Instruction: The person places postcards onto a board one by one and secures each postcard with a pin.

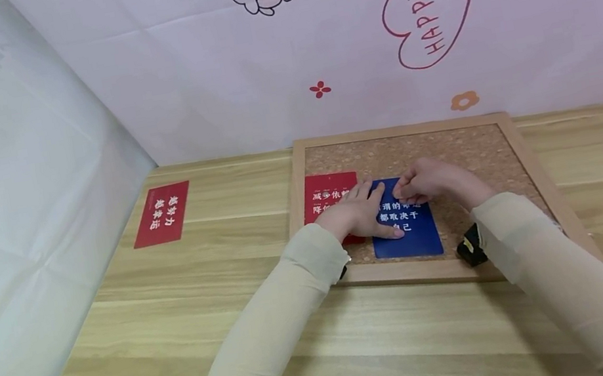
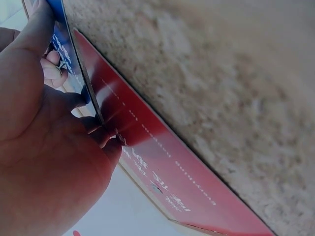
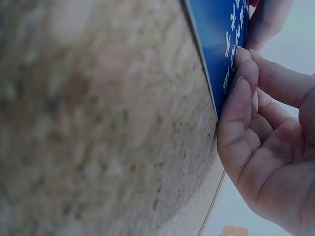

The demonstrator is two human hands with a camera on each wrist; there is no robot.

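A blue card with white writing lies on a wood-framed cork board, beside a red card. My left hand rests with its fingers spread across the blue card's left side and over part of the red one. At the upper part of the blue card, my right hand pinches a small shiny push pin between thumb and fingertips; most of it is hidden. On the red card sits a small clear pin head. In the right wrist view, the curled fingers touch the blue card.
Another red card lies on the wooden table to the left of the board. Behind the board hangs a white printed cloth, with a plain white cloth on the left. A black device shows under the right wrist.
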